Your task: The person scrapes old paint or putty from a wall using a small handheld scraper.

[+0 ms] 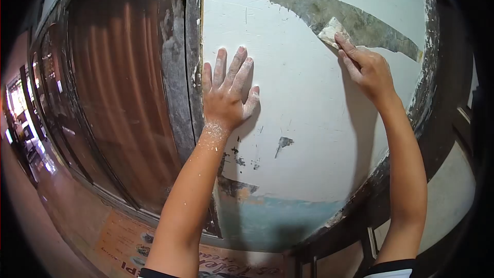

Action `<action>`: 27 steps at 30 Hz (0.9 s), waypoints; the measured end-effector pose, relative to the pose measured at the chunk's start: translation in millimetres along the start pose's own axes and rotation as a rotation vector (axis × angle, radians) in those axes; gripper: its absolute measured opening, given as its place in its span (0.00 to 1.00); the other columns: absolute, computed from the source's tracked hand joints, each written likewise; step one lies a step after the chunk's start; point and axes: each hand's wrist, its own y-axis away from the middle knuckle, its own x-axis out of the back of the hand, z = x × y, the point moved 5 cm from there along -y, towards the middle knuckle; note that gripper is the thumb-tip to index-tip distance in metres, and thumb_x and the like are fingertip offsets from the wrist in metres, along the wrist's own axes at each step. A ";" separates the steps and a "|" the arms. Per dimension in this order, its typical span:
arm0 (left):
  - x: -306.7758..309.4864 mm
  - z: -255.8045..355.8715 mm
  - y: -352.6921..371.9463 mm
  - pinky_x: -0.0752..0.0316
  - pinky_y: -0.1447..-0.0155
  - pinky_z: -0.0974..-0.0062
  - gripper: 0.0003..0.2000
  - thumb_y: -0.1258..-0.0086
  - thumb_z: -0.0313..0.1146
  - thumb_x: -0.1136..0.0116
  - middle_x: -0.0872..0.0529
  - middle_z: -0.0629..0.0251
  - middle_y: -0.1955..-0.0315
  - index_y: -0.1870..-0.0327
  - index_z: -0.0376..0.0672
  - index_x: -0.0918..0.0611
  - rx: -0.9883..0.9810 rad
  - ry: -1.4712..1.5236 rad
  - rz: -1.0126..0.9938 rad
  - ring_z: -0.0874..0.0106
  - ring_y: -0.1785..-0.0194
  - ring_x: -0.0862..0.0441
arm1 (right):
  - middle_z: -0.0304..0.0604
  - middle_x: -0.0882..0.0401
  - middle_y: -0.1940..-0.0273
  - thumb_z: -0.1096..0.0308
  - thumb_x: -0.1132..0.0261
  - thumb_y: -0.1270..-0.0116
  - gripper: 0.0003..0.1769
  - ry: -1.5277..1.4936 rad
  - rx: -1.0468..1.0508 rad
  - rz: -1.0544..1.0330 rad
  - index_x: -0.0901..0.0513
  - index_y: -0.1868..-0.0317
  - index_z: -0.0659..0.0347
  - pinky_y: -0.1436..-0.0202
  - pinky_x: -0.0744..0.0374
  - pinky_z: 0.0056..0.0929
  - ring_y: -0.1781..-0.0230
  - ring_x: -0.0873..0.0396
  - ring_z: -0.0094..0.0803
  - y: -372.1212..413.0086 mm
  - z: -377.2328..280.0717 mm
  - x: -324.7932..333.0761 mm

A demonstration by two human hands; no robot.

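Whitish, smudged flat piece [330, 30] sits pinched in right fingers [352, 50], left fingers [235, 67] spread empty

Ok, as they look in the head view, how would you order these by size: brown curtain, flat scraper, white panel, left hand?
Largest to smallest:
1. White panel
2. Brown curtain
3. Left hand
4. Flat scraper, partly covered by the right hand

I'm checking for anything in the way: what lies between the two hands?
In the head view, only white wall surface, faintly marked and partly shadowed, lies between the left hand and the right hand; no loose object shows there.
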 end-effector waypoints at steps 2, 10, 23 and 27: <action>0.5 3.1 4.6 0.57 0.11 0.38 0.33 0.28 0.44 0.38 0.33 0.68 0.15 0.20 0.54 0.26 0.011 -0.018 -0.017 0.52 0.10 0.47 | 0.48 0.16 0.70 0.56 0.32 0.22 0.24 -0.002 0.019 0.060 0.16 0.28 0.26 0.62 0.20 0.47 0.69 0.16 0.47 -0.3 2.2 -3.6; -0.6 3.7 9.5 0.56 0.11 0.38 0.35 0.29 0.45 0.36 0.34 0.67 0.14 0.19 0.55 0.27 0.010 -0.053 -0.006 0.51 0.10 0.48 | 0.45 0.10 0.63 0.54 0.35 0.20 0.23 0.026 -0.040 -0.013 0.17 0.27 0.27 0.56 0.16 0.47 0.61 0.13 0.48 -3.2 -8.6 1.8; 0.9 2.4 9.5 0.53 0.12 0.40 0.33 0.31 0.48 0.34 0.30 0.67 0.16 0.23 0.55 0.22 0.015 -0.030 0.036 0.53 0.11 0.44 | 0.47 0.08 0.59 0.52 0.37 0.19 0.20 -0.006 -0.100 0.028 0.14 0.30 0.30 0.53 0.16 0.48 0.57 0.12 0.50 0.1 -16.9 0.4; 0.1 -0.8 10.0 0.52 0.12 0.41 0.32 0.31 0.48 0.34 0.28 0.67 0.17 0.24 0.55 0.21 0.007 -0.020 0.053 0.53 0.11 0.43 | 0.47 0.08 0.60 0.52 0.36 0.19 0.21 -0.022 -0.104 0.021 0.15 0.29 0.30 0.54 0.16 0.50 0.58 0.12 0.51 -3.6 -19.3 -2.1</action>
